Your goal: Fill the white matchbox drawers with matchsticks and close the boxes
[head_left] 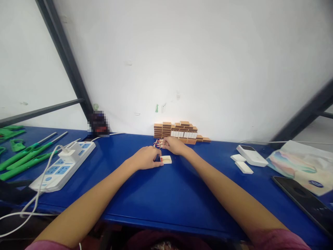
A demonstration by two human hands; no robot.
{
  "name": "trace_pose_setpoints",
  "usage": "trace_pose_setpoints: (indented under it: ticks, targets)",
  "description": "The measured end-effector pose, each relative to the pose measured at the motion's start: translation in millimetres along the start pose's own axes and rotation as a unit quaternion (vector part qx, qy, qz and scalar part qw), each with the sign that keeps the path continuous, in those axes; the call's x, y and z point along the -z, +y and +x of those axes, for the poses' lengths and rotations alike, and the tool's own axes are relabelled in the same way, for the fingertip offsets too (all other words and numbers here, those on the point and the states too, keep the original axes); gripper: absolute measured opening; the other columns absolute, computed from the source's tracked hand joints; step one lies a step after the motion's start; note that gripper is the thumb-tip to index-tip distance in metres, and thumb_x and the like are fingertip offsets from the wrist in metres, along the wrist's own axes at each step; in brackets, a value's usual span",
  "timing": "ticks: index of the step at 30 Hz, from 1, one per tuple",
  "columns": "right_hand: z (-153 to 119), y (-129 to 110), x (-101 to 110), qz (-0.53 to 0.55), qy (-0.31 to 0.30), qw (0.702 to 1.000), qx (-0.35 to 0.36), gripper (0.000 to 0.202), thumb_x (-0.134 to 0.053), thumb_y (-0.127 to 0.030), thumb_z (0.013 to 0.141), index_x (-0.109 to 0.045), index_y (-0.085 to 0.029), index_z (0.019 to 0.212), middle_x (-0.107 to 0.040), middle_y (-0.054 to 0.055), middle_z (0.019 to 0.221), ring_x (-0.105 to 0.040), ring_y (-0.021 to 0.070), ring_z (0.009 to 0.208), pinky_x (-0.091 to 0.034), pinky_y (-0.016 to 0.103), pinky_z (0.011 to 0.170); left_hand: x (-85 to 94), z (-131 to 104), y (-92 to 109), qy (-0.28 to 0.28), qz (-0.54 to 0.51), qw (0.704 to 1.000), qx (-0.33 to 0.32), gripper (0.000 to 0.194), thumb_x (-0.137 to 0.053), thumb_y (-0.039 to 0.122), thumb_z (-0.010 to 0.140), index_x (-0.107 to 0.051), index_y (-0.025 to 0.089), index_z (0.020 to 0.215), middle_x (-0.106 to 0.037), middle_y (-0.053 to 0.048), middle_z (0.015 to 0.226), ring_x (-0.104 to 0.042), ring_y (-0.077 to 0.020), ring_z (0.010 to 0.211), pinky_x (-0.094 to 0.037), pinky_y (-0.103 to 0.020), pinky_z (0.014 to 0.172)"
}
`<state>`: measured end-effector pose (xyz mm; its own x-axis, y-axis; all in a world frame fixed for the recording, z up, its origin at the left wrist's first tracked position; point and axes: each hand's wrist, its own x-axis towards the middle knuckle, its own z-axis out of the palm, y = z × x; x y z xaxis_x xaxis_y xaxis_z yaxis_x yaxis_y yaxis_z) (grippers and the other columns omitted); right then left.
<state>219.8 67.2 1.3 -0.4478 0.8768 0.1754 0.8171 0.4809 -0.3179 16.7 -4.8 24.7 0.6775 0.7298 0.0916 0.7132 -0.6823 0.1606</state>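
A small white matchbox tray (166,159) with some red-tipped matches inside lies on the blue table. My left hand (147,157) grips the tray's left end between thumb and fingers. Just behind the tray is a loose pile of matches (157,143). My right hand (172,145) is at the right side of this pile, fingers pinched together and pointing down; what is between its fingertips is too small to make out. Behind both hands, stacked brown matchboxes (158,130) stand against the wall, with a row of white ones (184,134) among them.
A white power strip (70,166) with cables and green-handled tools (28,156) are on the left. On the right are a white device (252,155), two small white boxes (244,167), a black phone (299,194) and a plastic packet (293,161). The table's front edge (166,225) is near.
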Motion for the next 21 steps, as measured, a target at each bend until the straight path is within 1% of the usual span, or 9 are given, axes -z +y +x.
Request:
trace_pose_setpoints:
  ticks: [3,6,10,13,16,19,21]
  targets:
    - [-0.3,1.4,-4.1,-0.007,-0.003,1.0,0.005,0.011,-0.07,-0.024,0.095,-0.067,-0.018,0.087,-0.072,0.004,0.084,-0.062,0.0169,0.075,-0.034,0.025,0.063,-0.4,0.3,-0.6,-0.002,-0.001,1.0,0.002,0.027,-0.07,0.047,0.088,-0.071,0.022,0.096,-0.072,-0.003,0.081,-0.066,-0.0198,0.071,-0.038,-0.029,0.059]
    - [-3.9,4.6,-4.8,-0.021,-0.005,1.0,0.008,0.013,-0.067,-0.024,0.097,-0.067,-0.017,0.086,-0.074,0.008,0.092,-0.065,0.0196,0.082,-0.037,0.026,0.067,-0.2,0.2,-2.0,-0.005,-0.005,1.0,0.001,0.027,-0.069,0.047,0.088,-0.071,0.022,0.097,-0.072,-0.002,0.081,-0.065,-0.0193,0.07,-0.037,-0.029,0.059]
    - [-14.9,11.7,5.3,-0.033,-0.002,0.999,0.005,0.011,-0.064,-0.021,0.099,-0.066,-0.016,0.089,-0.072,0.012,0.099,-0.065,0.0218,0.088,-0.039,0.028,0.072,0.6,-0.1,-3.8,-0.002,-0.002,1.0,0.0,0.026,-0.069,0.047,0.089,-0.071,0.022,0.097,-0.072,-0.002,0.08,-0.065,-0.0192,0.07,-0.036,-0.029,0.059]
    - [-33.7,17.2,17.3,-0.022,-0.001,1.0,0.006,0.009,-0.063,-0.021,0.1,-0.064,-0.016,0.092,-0.071,0.01,0.098,-0.063,0.021,0.088,-0.04,0.028,0.074,-0.2,0.4,-4.1,0.0,-0.001,1.0,-0.004,0.026,-0.068,0.047,0.089,-0.071,0.022,0.096,-0.071,-0.003,0.08,-0.065,-0.0195,0.07,-0.035,-0.03,0.059]
    - [-61.4,17.6,27.1,0.008,-0.005,1.0,0.008,0.009,-0.062,-0.023,0.1,-0.064,-0.017,0.093,-0.068,0.007,0.093,-0.061,0.019,0.082,-0.04,0.027,0.07,-2.5,1.3,-2.0,0.009,-0.004,1.0,-0.01,0.025,-0.068,0.046,0.089,-0.071,0.022,0.097,-0.072,-0.002,0.081,-0.065,-0.0193,0.07,-0.035,-0.03,0.058]
    - [-87.3,9.0,32.0,0.041,-0.004,0.999,0.021,0.012,-0.061,-0.026,0.101,-0.063,-0.019,0.092,-0.065,0.004,0.09,-0.058,0.0173,0.078,-0.04,0.027,0.068,-5.8,2.2,2.5,0.019,-0.007,1.0,-0.018,0.025,-0.069,0.045,0.089,-0.071,0.022,0.098,-0.072,-0.002,0.082,-0.065,-0.0192,0.071,-0.035,-0.029,0.059]
    - [-98.2,-0.1,32.6,0.047,0.001,0.999,0.027,0.012,-0.062,-0.027,0.1,-0.063,-0.019,0.092,-0.062,0.003,0.09,-0.056,0.0168,0.078,-0.04,0.027,0.069,-8.0,2.6,5.9,0.02,-0.01,0.999,-0.023,0.026,-0.07,0.046,0.088,-0.071,0.022,0.099,-0.072,-0.002,0.083,-0.065,-0.0191,0.072,-0.036,-0.029,0.059]
